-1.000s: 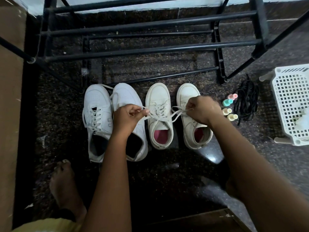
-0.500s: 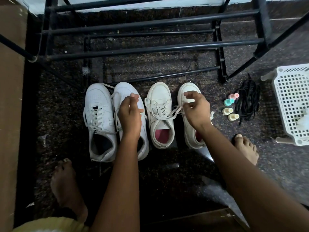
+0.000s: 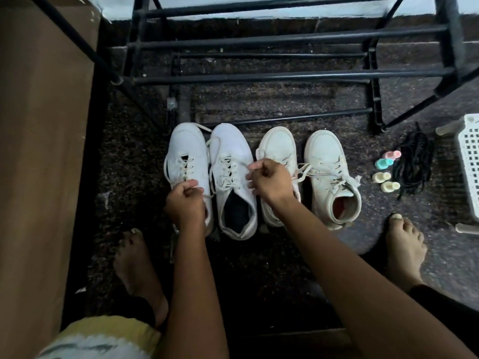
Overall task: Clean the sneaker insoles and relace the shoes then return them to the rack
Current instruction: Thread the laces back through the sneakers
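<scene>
Both hands have shifted left since half a second ago, off the cream pair and onto the white pair; the view has also dropped, bringing both bare feet into frame.

Left hand (image 3: 185, 203) sits over the heel end of the outer white sneaker (image 3: 186, 149), thumb and fingers pinching one end of the white lace (image 3: 228, 174). Right hand (image 3: 269, 182) lies over the inner cream shoe (image 3: 278, 146), fingers curled tight on what appears to be the other end. That lace belongs to the second white sneaker (image 3: 230, 149), threaded in flat criss-cross rows, the knot not yet tied.

Materials: the white sneakers are smooth and rounded at the toe, the second one dark inside its opening. The outer cream shoe (image 3: 326, 151) is duller, laced, with a reddish insole showing and loose lace ends spread across it. The floor (image 3: 259, 268) is dark speckled stone.

All four shoes stand in one row, toes touching or just short of the lowest bar of the black tubular rack (image 3: 259, 76). A brown panel (image 3: 39, 151) closes off the left side. Open floor lies between the shoes and the left foot (image 3: 134, 265) and right foot (image 3: 404, 250).

To the right, a coil of black laces (image 3: 412, 167) lies beside four small pastel pieces (image 3: 383, 163), near a white perforated basket (image 3: 469, 161).
</scene>
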Action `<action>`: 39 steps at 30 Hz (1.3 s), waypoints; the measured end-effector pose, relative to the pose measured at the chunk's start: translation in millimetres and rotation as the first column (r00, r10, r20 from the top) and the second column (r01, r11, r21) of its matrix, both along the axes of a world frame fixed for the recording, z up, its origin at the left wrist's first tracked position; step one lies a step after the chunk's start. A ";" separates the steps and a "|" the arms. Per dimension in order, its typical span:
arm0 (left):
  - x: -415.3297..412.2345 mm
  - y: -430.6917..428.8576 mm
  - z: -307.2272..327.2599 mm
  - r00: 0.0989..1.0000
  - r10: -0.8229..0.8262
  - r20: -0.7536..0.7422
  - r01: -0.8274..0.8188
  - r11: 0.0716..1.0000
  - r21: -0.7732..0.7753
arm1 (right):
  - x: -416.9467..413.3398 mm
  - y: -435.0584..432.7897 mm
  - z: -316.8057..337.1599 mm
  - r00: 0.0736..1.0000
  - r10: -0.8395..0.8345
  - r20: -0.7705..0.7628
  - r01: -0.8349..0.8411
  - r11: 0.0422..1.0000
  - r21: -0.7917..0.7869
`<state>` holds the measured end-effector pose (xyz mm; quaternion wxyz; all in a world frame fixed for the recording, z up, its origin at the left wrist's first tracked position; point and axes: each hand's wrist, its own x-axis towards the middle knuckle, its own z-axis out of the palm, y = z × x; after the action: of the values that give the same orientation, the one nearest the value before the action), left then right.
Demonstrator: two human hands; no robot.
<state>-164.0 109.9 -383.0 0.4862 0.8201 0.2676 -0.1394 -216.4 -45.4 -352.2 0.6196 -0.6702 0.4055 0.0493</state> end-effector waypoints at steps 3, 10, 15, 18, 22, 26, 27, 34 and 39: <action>-4.4 -6.9 6.1 0.981 -0.185 -0.053 0.187 0.982 0.037 | 7.2 18.6 -4.5 0.959 0.225 -0.170 -0.257 0.946 -0.196; -1.2 -25.9 16.5 0.981 -0.124 -0.147 0.087 0.968 -0.235 | 22.0 25.7 0.7 0.838 0.428 -0.338 -0.537 0.757 -0.373; 4.1 -29.2 36.2 0.992 0.002 -0.129 -0.054 0.914 -0.402 | 20.2 16.7 -7.1 0.811 0.536 -0.232 -0.583 0.771 -0.257; 9.3 -29.7 47.7 0.988 -0.012 -0.152 -0.070 0.852 -0.519 | 14.0 9.2 -11.6 0.777 0.583 -0.238 -0.630 0.723 -0.285; 12.1 -32.7 62.2 0.983 -0.177 -0.050 0.112 0.791 -0.601 | 11.8 7.6 -17.5 0.819 0.558 -0.133 -0.567 0.754 -0.332; 13.1 -40.9 64.6 0.938 -0.345 0.025 0.303 0.784 -0.542 | 10.8 4.0 -16.5 0.891 0.449 0.063 -0.432 0.883 -0.186; 12.9 -42.3 60.1 0.929 -0.369 0.029 0.337 0.811 -0.479 | 9.6 3.1 -15.6 0.922 0.377 0.092 -0.372 0.926 -0.070; 4.7 -38.1 36.6 0.846 -0.533 -0.023 0.521 0.835 -0.175 | 5.6 0.6 -11.6 0.994 0.073 0.081 -0.097 0.930 0.355; 16.2 -31.3 41.8 0.793 -0.609 0.039 0.610 0.790 -0.058 | 5.3 -9.3 -7.8 1.000 0.021 0.020 -0.027 0.907 0.420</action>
<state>-147.8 78.7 -341.3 0.4451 0.8470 -0.0199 -0.2900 -211.2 -54.8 -360.0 0.7517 -0.5266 0.3724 0.1380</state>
